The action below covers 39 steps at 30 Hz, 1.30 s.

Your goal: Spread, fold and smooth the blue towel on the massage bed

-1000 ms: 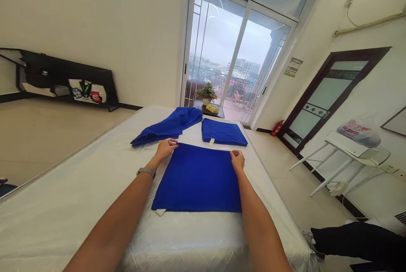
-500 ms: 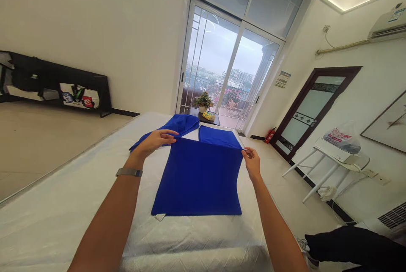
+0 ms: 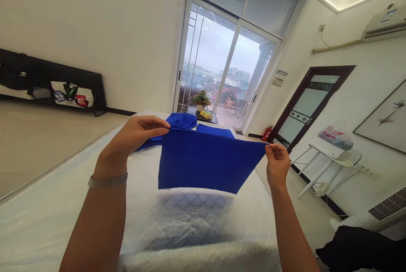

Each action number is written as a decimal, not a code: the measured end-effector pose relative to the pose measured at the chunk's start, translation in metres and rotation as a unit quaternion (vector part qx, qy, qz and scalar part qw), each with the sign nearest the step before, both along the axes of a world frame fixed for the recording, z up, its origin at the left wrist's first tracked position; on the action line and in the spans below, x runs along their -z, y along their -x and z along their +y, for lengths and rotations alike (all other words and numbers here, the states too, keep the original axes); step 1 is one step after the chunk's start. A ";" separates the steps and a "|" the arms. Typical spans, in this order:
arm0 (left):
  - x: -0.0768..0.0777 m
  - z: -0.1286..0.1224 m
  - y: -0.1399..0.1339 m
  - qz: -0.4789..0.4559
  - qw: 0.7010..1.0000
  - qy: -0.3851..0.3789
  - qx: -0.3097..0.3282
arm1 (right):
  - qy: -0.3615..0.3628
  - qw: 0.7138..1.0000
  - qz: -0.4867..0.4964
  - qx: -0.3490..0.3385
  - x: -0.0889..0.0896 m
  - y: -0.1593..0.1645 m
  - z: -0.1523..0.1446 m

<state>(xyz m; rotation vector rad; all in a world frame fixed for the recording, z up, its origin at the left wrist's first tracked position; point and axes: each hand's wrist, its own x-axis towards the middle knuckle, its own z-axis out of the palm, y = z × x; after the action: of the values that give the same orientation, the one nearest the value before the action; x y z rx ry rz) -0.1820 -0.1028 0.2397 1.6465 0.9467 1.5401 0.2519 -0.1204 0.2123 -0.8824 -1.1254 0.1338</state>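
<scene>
A folded blue cloth (image 3: 209, 157) hangs above the bed, stretched between my hands by its upper edge. My left hand (image 3: 139, 134) pinches the upper left corner between thumb and fingers. At the upper right corner, my right hand (image 3: 276, 160) grips the edge in the same way. The cloth's lower edge is off the mattress (image 3: 190, 221), and a shadow lies beneath it. Behind it, a crumpled blue cloth (image 3: 182, 120) and a flat folded blue cloth (image 3: 215, 130) rest on the far end of the bed, partly hidden.
A small dark table with a potted plant (image 3: 200, 99) and a yellow tissue box (image 3: 207, 114) stands beyond the bed by the sliding glass door. A white chair (image 3: 330, 153) with a plastic bag (image 3: 336, 134) is at right. Black clothing (image 3: 358, 248) shows at lower right.
Both hands have lifted the blue cloth off the mattress toward me. My right hand has moved right and my left hand slightly up and left, and the upper edge is stretched wider.
</scene>
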 end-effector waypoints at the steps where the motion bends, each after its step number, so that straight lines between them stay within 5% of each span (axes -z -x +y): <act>1: -0.001 -0.003 -0.001 -0.004 1.000 -0.001 -0.005 | -0.008 1.000 -0.003 0.006 -0.002 0.000 -0.003; 24: -0.025 -0.058 -0.026 -0.091 0.984 -0.108 -0.108 | -0.141 0.982 -0.023 0.120 -0.021 0.003 -0.066; 32: -0.038 -0.109 -0.043 -0.111 0.974 -0.161 -0.116 | -0.217 0.960 -0.027 0.177 -0.028 0.012 -0.097; 39: -0.028 -0.070 -0.028 -0.045 0.992 -0.114 -0.042 | -0.124 0.980 -0.034 0.150 -0.015 0.004 -0.070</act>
<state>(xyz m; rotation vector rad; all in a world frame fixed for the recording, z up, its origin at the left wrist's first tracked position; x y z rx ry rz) -0.1536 -0.1726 0.2678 1.6945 0.8246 1.8210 0.2477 -0.1907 0.2276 -0.8258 -1.0330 -0.2828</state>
